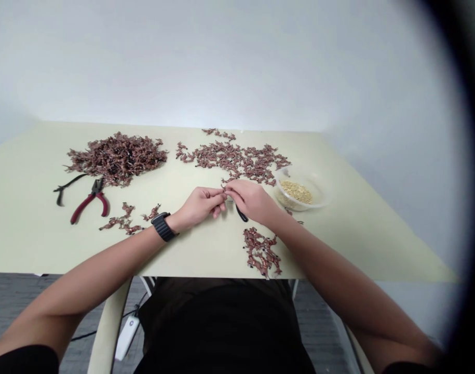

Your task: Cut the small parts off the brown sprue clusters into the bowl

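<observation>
My left hand (206,204), with a black watch (164,226) on its wrist, is closed in a pinch above the middle of the table. Its fingertips meet those of my right hand (253,200); whatever small piece they pinch is mostly hidden. Out of the underside of my right hand sticks the black handle (242,213) of a thin tool, its metal part partly visible between the hands. Just in front of my right wrist lies a small group of brown animal figurines (260,252), and beyond both hands many more figurines (237,158) are spread out.
A dense heap of brown figurines (118,156) lies at the back left. Before it are red-handled pliers (90,201) and a black strip-like item (68,188). Several figurines (124,221) lie near my left forearm. A clear plastic bowl (319,200) with small gold pieces stands right.
</observation>
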Demonstrator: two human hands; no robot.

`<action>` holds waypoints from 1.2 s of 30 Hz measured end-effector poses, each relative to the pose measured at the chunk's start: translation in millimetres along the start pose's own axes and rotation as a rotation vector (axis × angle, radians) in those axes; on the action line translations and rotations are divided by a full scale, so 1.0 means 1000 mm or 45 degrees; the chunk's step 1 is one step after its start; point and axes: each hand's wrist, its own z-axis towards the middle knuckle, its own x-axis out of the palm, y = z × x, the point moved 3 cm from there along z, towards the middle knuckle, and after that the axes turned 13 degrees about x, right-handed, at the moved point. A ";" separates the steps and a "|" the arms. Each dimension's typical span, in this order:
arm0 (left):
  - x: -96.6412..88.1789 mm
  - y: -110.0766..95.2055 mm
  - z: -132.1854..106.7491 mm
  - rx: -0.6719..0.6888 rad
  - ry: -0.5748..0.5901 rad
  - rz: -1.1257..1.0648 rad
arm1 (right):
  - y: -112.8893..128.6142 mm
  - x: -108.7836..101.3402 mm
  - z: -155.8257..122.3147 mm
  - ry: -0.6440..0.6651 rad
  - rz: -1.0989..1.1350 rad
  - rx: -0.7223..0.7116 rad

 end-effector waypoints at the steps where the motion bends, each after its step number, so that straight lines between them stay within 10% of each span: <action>1: 0.000 0.001 0.000 0.005 0.009 -0.004 | -0.001 0.001 0.000 0.010 -0.014 0.009; 8: 0.001 0.002 0.001 0.122 0.027 0.162 | -0.010 0.018 0.000 0.069 0.635 0.639; 15: 0.002 -0.002 0.000 0.190 0.016 0.299 | -0.011 0.022 0.000 0.211 1.013 0.783; 24: -0.001 0.005 0.003 0.035 0.060 0.032 | -0.003 0.009 -0.001 -0.065 0.322 0.451; 36: -0.001 0.002 0.002 0.068 0.168 0.050 | -0.001 0.007 -0.002 -0.006 -0.026 0.223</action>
